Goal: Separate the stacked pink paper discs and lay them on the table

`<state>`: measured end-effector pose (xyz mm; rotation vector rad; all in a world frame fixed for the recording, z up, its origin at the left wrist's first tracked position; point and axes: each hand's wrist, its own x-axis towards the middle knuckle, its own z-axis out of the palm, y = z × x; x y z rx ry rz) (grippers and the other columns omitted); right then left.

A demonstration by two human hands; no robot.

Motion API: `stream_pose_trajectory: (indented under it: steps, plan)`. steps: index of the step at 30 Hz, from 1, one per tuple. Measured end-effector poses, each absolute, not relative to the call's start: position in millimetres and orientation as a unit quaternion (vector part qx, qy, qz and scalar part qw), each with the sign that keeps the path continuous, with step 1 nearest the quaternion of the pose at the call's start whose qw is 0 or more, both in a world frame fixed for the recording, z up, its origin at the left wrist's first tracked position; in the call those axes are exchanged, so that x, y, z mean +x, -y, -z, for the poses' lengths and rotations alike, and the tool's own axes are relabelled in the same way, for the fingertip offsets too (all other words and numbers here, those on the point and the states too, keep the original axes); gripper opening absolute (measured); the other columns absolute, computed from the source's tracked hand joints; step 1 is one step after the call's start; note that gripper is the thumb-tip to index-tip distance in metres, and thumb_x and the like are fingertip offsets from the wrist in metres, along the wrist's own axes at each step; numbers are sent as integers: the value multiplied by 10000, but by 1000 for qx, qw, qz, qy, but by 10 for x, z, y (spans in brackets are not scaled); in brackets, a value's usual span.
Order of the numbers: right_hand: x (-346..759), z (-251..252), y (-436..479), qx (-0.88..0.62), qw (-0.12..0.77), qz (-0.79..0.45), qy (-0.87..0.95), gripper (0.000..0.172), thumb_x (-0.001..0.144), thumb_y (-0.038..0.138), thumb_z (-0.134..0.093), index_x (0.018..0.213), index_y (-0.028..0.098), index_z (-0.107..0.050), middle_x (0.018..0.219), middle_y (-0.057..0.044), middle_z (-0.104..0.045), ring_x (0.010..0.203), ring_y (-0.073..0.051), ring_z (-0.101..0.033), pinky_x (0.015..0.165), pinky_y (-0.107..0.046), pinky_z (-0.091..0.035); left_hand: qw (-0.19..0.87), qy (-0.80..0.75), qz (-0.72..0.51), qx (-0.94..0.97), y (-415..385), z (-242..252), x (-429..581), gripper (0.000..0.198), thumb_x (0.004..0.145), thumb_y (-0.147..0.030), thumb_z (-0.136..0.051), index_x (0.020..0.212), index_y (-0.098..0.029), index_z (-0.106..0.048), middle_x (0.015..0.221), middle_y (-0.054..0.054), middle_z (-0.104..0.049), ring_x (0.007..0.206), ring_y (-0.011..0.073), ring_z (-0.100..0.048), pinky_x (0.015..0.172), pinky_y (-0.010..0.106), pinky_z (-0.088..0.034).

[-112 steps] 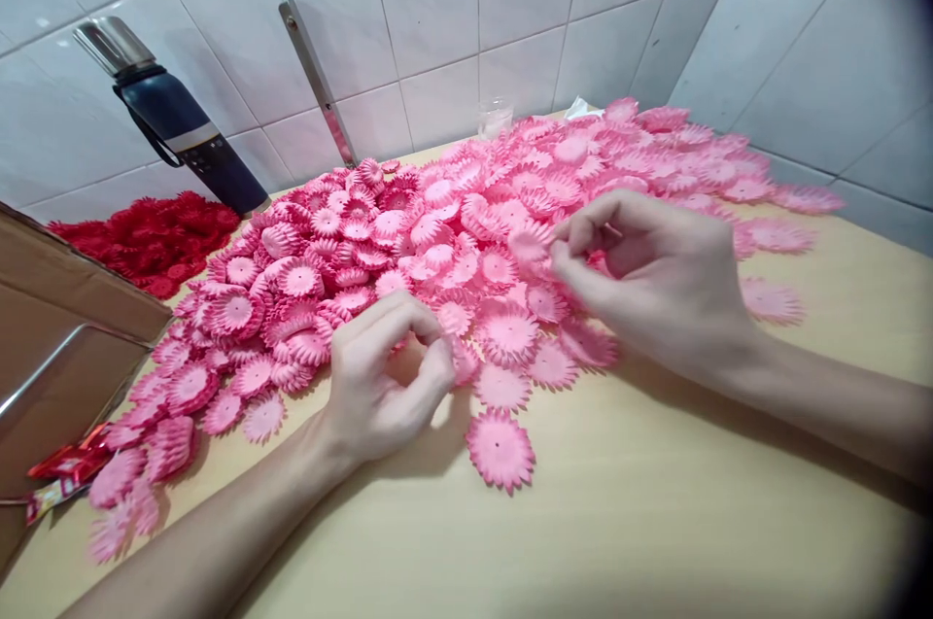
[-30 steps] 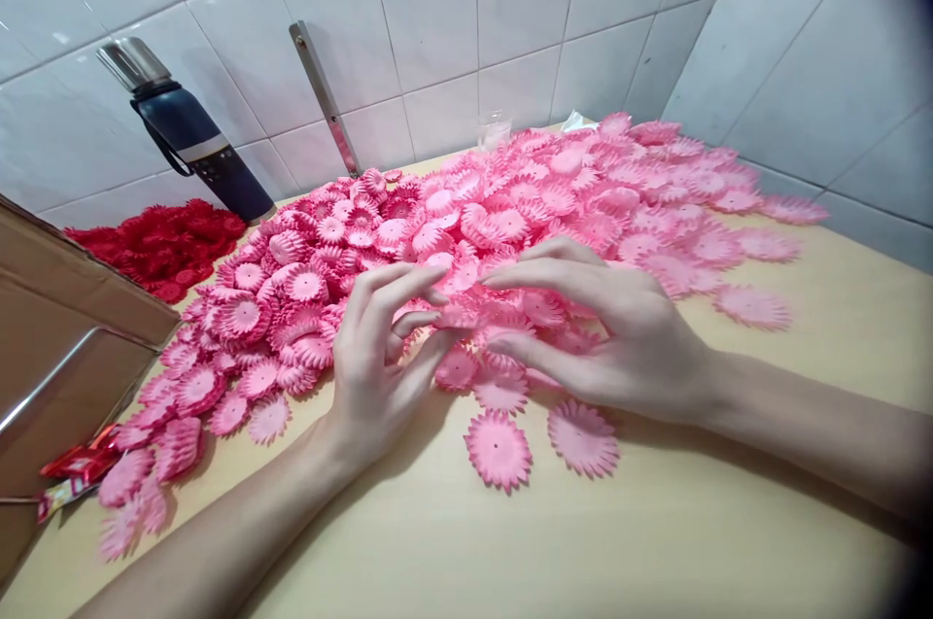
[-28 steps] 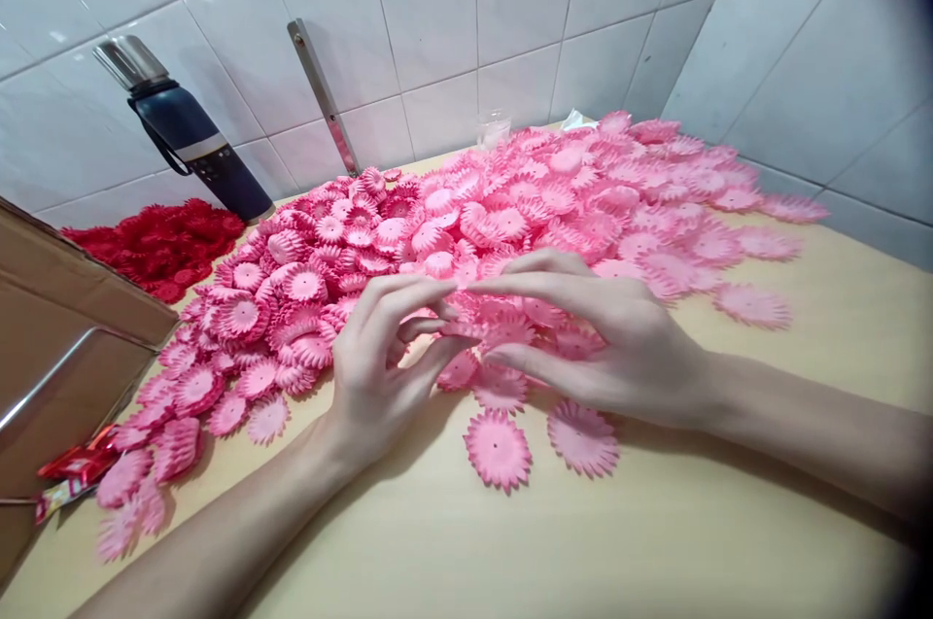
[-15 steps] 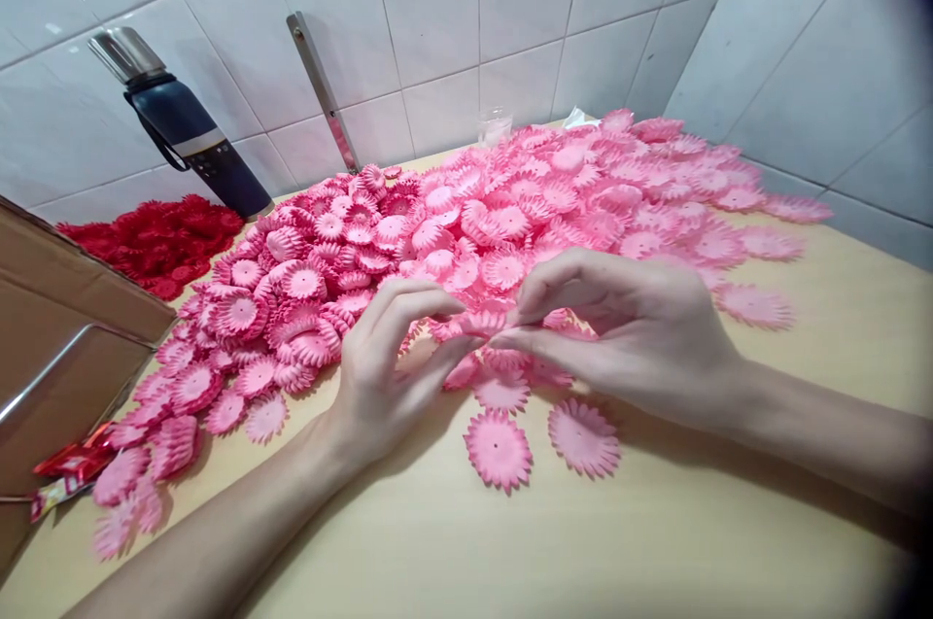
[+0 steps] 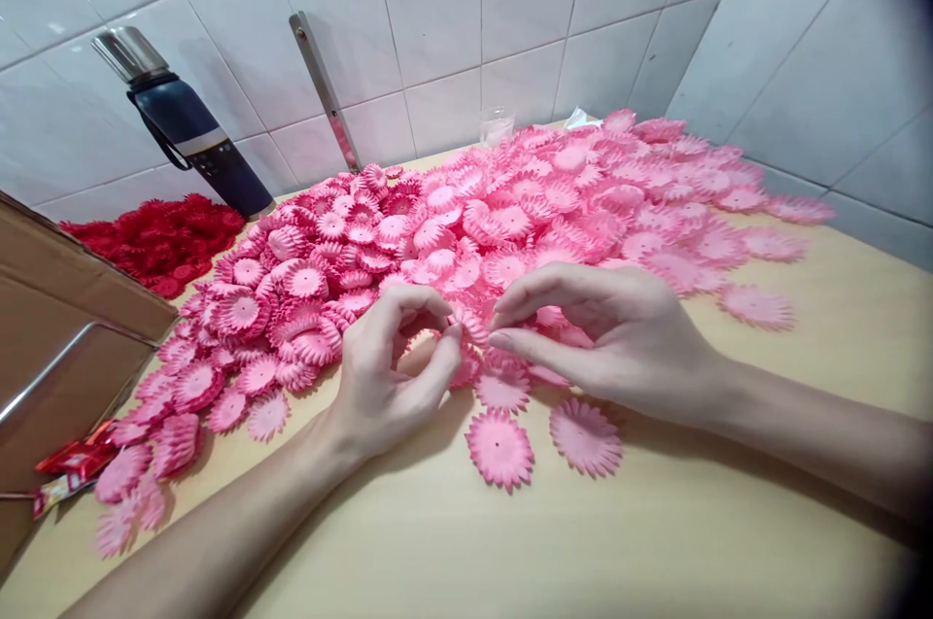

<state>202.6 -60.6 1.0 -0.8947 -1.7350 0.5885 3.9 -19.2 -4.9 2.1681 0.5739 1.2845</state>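
Observation:
A wide heap of pink pleated flower discs [image 5: 510, 201] covers the light wooden table [image 5: 656, 541]. My left hand [image 5: 390, 376] is curled at the heap's near edge, thumb and forefinger pinched on a pink flower disc [image 5: 466, 323]. My right hand [image 5: 604, 337] faces it with its fingertips closed on the same disc from the right. Two single discs [image 5: 500, 447] [image 5: 585, 438] lie flat on the table just in front of my hands.
A pile of red flower discs [image 5: 156, 240] lies at the back left beside a dark blue flask [image 5: 193, 138]. A cardboard box [image 5: 65, 327] stands at the left edge, red wrappers [image 5: 69, 468] below it. A metal bar [image 5: 325, 89] leans on the tiled wall; a small clear cup [image 5: 497, 125] stands behind the heap.
My hands had their fingers spread over the heap; they have since closed together and pinch one pink disc between them. A second loose disc lies on the table in front.

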Motion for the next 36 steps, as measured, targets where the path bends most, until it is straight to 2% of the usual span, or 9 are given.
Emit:
stream_pose_trajectory:
  steps: [8,12,16,21,28,36]
  plan:
    - [2031,-14,610,-377,511,-243,734,165,773,95,-670,883,216,-649,812,3,-710,722,-144,-683,655,-268,-602,245,-224,-466,820,180,37,21,198,817,-64,-652,956,-185,-580,860,38,-616,773,137,-608,662,262,-544]
    - [2038,-19,622,-382,519,-266,717,168,765,91,-680,866,218,-635,798,13,-683,707,-127,-673,636,-241,-599,188,-204,-448,850,168,-3,20,193,787,-55,-683,924,-184,-644,909,58,-637,845,164,-627,750,311,-549]
    - [2032,-38,634,-370,537,-279,705,183,768,78,-682,856,226,-618,801,20,-654,717,-115,-666,643,-223,-599,138,-241,-431,859,183,-66,43,77,794,-143,-709,861,-179,-699,956,83,-625,885,186,-635,789,338,-543]
    - [2016,-44,641,-364,538,-289,703,167,771,81,-672,838,217,-601,778,15,-642,711,-121,-664,665,-244,-618,163,-213,-397,878,178,-79,54,52,820,-208,-708,858,-174,-698,954,92,-652,879,187,-645,780,329,-551]
    - [2017,-18,623,-359,531,-296,709,216,760,66,-684,854,242,-604,789,18,-657,717,-129,-686,686,-245,-634,174,-179,-389,887,138,-24,30,29,847,-165,-672,876,-166,-672,885,92,-694,831,177,-658,749,305,-556]
    - [2015,15,625,-367,515,-311,709,136,791,124,-691,878,205,-625,815,8,-674,753,-129,-678,698,-256,-612,180,-201,-378,886,135,-24,22,47,872,-146,-632,888,-162,-673,876,91,-712,822,179,-666,732,291,-557]
